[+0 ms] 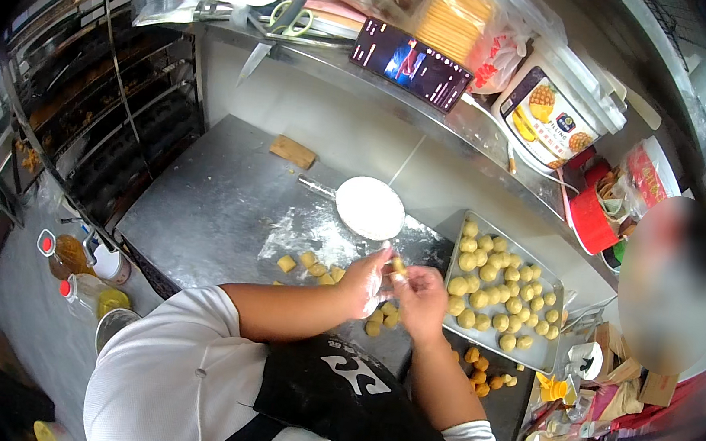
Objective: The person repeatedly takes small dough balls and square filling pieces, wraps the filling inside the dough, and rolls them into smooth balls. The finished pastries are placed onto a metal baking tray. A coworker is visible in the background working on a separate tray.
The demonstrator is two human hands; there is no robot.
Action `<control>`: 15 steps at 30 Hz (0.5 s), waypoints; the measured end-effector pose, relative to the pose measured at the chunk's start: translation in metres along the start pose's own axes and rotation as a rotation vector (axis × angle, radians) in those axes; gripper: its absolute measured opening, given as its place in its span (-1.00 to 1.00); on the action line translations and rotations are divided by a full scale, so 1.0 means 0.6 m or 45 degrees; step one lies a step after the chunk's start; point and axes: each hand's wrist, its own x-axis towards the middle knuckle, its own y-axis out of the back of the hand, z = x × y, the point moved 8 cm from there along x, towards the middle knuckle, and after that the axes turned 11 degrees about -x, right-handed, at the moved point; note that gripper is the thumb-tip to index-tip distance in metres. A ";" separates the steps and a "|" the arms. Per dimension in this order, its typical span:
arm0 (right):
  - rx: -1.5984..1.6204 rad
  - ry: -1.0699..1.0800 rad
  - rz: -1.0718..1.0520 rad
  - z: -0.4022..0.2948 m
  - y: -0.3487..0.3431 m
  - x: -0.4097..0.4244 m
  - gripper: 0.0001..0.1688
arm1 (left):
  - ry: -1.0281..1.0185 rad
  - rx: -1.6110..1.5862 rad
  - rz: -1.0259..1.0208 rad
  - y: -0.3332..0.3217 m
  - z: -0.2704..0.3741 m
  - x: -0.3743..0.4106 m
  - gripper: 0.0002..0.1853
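Observation:
My left hand [367, 282], its palm dusted with flour, is raised over the steel worktop [204, 203]. Against it, my right hand [420, 300] has its fingertips bent around a small yellow piece of dough [399, 265], which both hands hold between them. Parts of the fingers are blurred. Cut dough pieces [308, 259] lie left of my left wrist, and several more rounded dough pieces [373, 327] sit below my hands. Beyond my fingers rests a round, long-handled sieve [370, 208] full of white flour, with loose flour [299, 234] spread beside it.
To the right, a metal tray [539, 362] holds rows of dough balls; a dark tray [506, 421] bears orange balls. A shelf above carries a phone [410, 65], a filling tub [552, 109] and an overhanging knife [254, 64]. Left stands a tray rack [126, 90]. Another person [672, 283] is at right.

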 end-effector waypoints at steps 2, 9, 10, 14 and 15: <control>-0.275 0.252 0.095 -0.098 0.023 0.006 -0.88 | 0.002 -0.062 -0.023 0.008 0.009 -0.003 -0.56; -0.585 0.032 0.043 -0.081 -0.002 0.029 -0.45 | -0.132 0.177 -0.047 -0.037 -0.038 -0.032 -0.55; -0.647 0.069 0.053 -0.073 -0.006 0.028 -0.46 | -0.170 0.208 -0.045 -0.024 -0.045 -0.026 -0.54; -0.467 -0.073 0.005 -0.096 0.004 0.030 -0.49 | -0.208 0.263 -0.013 -0.021 -0.051 -0.034 -0.57; -0.388 -0.184 -0.045 -0.101 0.013 0.030 -0.49 | -0.192 0.280 -0.008 -0.030 -0.054 -0.041 -0.58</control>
